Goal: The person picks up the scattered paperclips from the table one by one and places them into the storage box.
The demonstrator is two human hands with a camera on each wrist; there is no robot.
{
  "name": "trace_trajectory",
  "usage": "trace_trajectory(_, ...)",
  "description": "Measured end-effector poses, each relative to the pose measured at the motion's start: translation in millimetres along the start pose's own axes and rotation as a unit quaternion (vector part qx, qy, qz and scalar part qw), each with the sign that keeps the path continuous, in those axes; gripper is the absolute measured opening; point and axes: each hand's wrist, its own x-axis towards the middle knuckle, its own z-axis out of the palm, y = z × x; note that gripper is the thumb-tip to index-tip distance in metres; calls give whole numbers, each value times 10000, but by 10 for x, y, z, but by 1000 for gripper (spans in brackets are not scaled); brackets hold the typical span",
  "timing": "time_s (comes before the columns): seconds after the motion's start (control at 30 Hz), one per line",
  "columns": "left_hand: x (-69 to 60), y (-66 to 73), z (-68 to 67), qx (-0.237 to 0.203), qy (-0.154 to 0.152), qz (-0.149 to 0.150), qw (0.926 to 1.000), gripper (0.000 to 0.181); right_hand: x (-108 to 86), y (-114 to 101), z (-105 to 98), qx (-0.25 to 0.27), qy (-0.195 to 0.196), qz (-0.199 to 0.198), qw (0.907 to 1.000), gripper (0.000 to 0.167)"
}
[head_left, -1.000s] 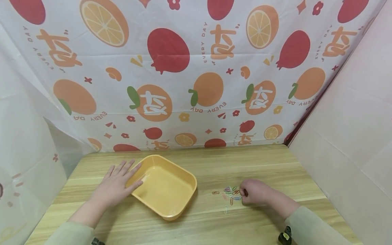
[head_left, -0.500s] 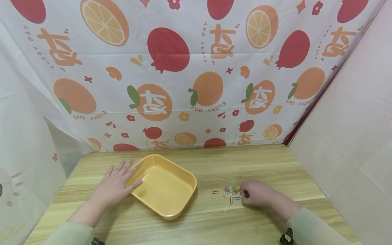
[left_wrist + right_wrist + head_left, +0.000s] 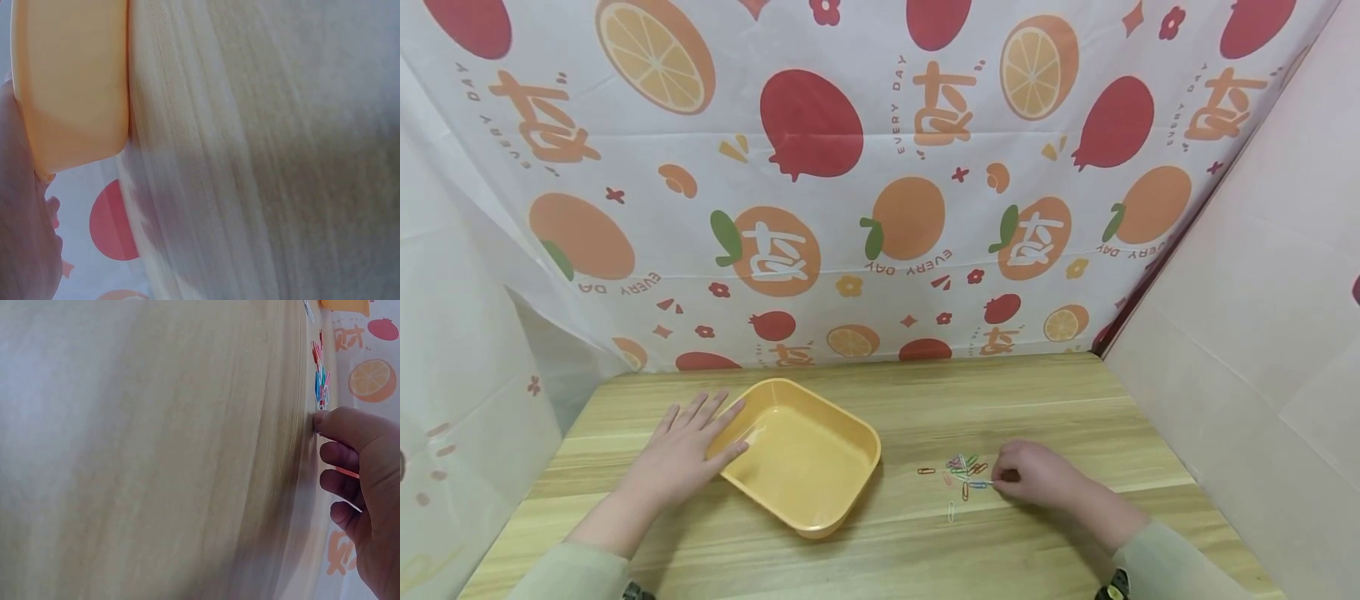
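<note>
A yellow plastic tray (image 3: pixel 808 467) sits on the table, with nothing in it. My left hand (image 3: pixel 681 450) lies with spread fingers over its left rim; in the left wrist view the tray's outer wall (image 3: pixel 75 81) shows beside that hand. To the right of the tray is a loose cluster of small coloured paper clips, among them a blue paper clip (image 3: pixel 977 485). At the cluster's right edge my right hand (image 3: pixel 1037 475) pinches a pale paper clip (image 3: pixel 990 482) between thumb and forefinger, most of it hidden. The right wrist view shows the thumb tip low by the wood, other fingers loosely curled.
An orange paper clip (image 3: pixel 927 472) and a white paper clip (image 3: pixel 951 512) lie apart from the cluster on the wooden table (image 3: pixel 910 567). Behind stands a fruit-printed cloth (image 3: pixel 865 250), and a pale sheet (image 3: pixel 1247 367) closes off the right side.
My right hand has shifted slightly right, its thumb and forefinger drawing a little away from the cluster. The left hand and the tray stay where they were.
</note>
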Motion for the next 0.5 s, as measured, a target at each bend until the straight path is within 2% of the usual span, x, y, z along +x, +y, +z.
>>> trace_trajectory(0.27, -9, 11, -10, -60, -3, 1, 10000, 72, -40, 24, -14, 486, -26, 271, 9984, 2)
trace_trajectory(0.5, -13, 13, -14, -57, -11, -10, 10000, 73, -63, 67, -22, 1137, 84, 758, 9906, 13)
